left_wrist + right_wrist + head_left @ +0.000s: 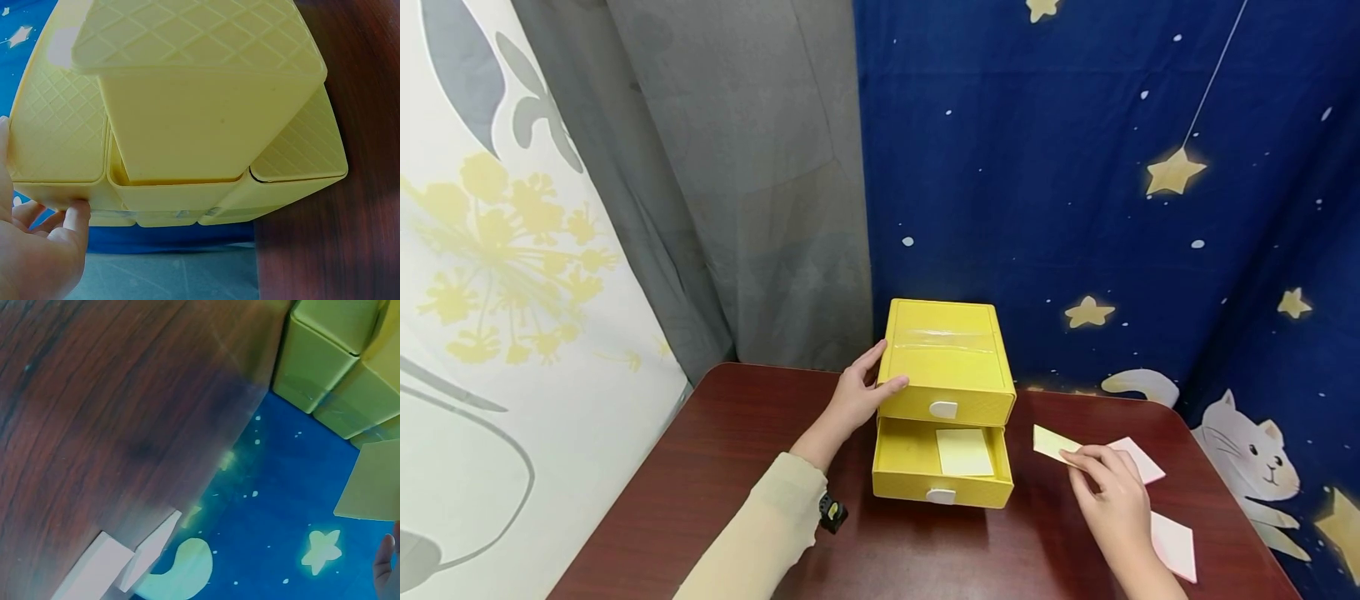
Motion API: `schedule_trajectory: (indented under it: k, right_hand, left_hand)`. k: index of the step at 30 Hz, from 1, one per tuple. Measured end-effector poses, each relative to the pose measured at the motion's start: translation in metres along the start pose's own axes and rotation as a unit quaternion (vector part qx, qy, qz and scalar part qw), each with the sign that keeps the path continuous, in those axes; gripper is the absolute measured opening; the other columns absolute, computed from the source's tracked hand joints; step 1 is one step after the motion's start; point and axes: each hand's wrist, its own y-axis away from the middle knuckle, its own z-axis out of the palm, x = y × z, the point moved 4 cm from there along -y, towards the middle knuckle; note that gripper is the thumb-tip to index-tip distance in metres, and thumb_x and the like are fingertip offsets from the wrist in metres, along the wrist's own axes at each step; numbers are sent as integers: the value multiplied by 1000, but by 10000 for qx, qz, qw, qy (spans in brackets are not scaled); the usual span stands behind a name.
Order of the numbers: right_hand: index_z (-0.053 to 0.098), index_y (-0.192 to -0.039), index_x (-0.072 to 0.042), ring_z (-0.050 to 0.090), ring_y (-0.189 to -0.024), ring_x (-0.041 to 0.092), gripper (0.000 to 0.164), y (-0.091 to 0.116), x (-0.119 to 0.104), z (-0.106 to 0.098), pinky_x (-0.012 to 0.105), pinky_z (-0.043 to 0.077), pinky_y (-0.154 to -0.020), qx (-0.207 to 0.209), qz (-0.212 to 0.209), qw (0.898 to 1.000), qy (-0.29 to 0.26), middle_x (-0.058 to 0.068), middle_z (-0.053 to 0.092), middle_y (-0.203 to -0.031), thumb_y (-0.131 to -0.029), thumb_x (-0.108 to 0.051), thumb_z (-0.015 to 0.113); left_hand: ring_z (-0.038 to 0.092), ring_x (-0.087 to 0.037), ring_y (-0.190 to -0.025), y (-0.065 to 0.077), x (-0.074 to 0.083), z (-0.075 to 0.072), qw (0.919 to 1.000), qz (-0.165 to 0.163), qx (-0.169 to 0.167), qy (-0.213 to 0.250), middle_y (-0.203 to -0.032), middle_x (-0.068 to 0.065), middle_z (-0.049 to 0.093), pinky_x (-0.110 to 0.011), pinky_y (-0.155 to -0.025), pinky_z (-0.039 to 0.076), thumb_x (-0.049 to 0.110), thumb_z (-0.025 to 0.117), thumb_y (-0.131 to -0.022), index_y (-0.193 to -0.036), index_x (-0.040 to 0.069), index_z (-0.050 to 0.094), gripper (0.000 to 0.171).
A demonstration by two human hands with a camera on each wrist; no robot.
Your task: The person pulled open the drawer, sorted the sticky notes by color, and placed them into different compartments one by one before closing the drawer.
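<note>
A yellow drawer cabinet (943,350) stands on the table with its middle drawer (906,483) pulled out. Inside that drawer, toward its right, lies a pale yellow note pad (966,452). My left hand (855,398) rests on the cabinet's upper left side, fingers extended along the side and thumb at the front edge. In the left wrist view the thumb (78,215) touches the cabinet near the closed top drawer (59,125). To the right of the cabinet, my right hand (1108,487) pinches another pale yellow note pad (1052,442) above the table.
Two pale pink note pads (1138,460) (1176,546) lie on the dark red wooden table (940,554) around the right hand, partly behind it. Clear tape crosses the cabinet top. A grey curtain (760,208) and a blue starry curtain (1037,192) hang behind the table.
</note>
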Motion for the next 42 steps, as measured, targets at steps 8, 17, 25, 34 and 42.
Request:
schedule_trajectory:
  k: [8, 17, 25, 34, 42]
  right_hand:
    - [77, -80, -7, 49, -77, 23, 23, -3, -16, -8, 12, 31, -76, 549, -432, 9964, -472, 5, 64, -80, -86, -23, 61]
    - [76, -80, -7, 48, -75, 23, 38, -5, -27, -9, 14, 31, -76, 669, -739, 9929, -646, 4, 64, -79, -93, -32, 52]
    - [77, -80, -9, 48, -75, 22, 36, -5, -38, -9, 16, 33, -76, 711, -1147, 9875, -815, 4, 63, -78, -95, -33, 53]
    - [77, -81, -10, 49, -76, 21, 35, -7, -46, -8, 15, 33, -78, 703, -1333, 9835, -997, 4, 64, -77, -95, -32, 54]
    - [77, -80, -9, 51, -74, 21, 33, -10, -53, -5, 13, 36, -78, 799, -1605, 9768, -1168, 4, 64, -77, -95, -29, 55]
  left_hand:
    - [34, -21, -138, -14, -30, 3, 9998, 91, 192, 61, -154, 0, 28, -37, -107, 37, 36, 72, -83, -149, 18, 29, 81]
    - [35, -21, -138, -11, -26, 3, 9997, 54, 241, 66, -154, 1, 30, -36, -105, 39, 36, 72, -83, -149, 20, 31, 80]
    - [32, -27, -139, 4, 7, 1, 10000, -52, -17, -24, -155, -9, 25, -39, -107, 37, 29, 69, -87, -150, 9, 26, 79]
    - [33, -26, -139, 4, 6, 0, 10000, -5, -27, -12, -155, -9, 25, -38, -107, 37, 28, 69, -87, -150, 8, 26, 78]
    - [33, -26, -139, 4, 5, 0, 10000, 18, -13, 26, -155, -10, 26, -38, -107, 37, 27, 69, -87, -150, 8, 27, 78]
